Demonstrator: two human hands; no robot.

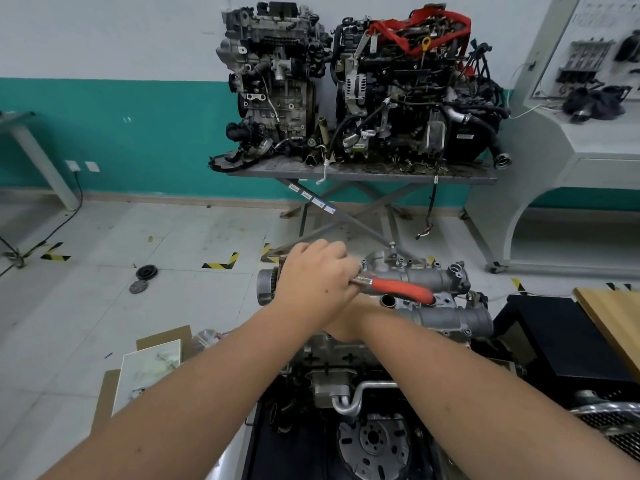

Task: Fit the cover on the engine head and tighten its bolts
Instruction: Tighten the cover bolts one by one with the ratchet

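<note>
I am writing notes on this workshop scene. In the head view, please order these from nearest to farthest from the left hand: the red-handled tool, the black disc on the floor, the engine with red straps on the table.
1. Red-handled tool: at the left hand, its metal end under the fingers.
2. Black disc: on the floor, to the left.
3. Engine with red straps: on the table by the far wall.

White-and-teal wall (138,98); grey tiled floor (138,237); folding metal table (363,174).

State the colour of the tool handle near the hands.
Red-orange handle, clearest in the head view.
</note>
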